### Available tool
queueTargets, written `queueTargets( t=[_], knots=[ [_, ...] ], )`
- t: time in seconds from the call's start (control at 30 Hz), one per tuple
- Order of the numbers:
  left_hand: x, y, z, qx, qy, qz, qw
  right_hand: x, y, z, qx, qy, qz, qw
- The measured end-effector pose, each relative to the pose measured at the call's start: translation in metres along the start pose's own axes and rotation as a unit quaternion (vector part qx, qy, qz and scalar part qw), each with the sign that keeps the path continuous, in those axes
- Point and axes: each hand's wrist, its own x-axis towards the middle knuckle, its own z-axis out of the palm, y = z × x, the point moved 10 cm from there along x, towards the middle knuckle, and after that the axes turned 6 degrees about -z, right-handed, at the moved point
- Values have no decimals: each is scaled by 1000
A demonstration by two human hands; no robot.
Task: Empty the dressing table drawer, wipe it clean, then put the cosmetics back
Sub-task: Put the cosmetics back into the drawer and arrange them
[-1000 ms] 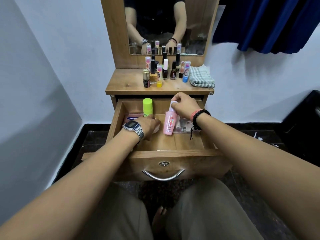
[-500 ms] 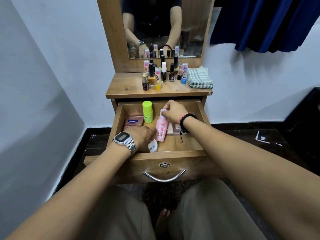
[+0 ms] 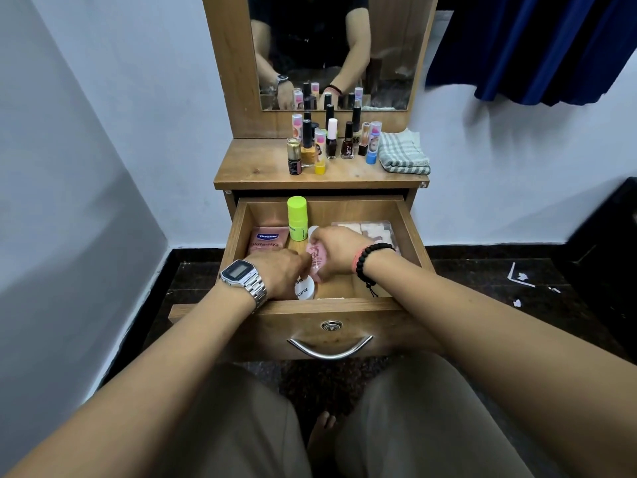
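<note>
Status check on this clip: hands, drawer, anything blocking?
Right hand grips pink bottle in the open drawer. Left hand on white jar, grip unclear. Nothing blocking.

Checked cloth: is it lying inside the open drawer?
No, the folded checked cloth lies on the dressing table top, right of the nail polish bottles.

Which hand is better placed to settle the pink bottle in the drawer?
Right. The right hand already grips the pink plastic bottle; the left hand rests by the white round jar.
</note>
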Motion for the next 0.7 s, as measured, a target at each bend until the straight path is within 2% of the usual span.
queueTargets(
  t=[0.2,0.47,0.7],
  knots=[
    [-5,-4,-9,-17,24,-2,1000,0,9,-7,-20,15,16,1000],
    [-5,-10,-31,-38,78,-28,996,-19,8,-16,2,6,-28,1000],
    [1,33,-35,-91,63,36,993,-56,47,-57,80,62,28,994]
  ],
)
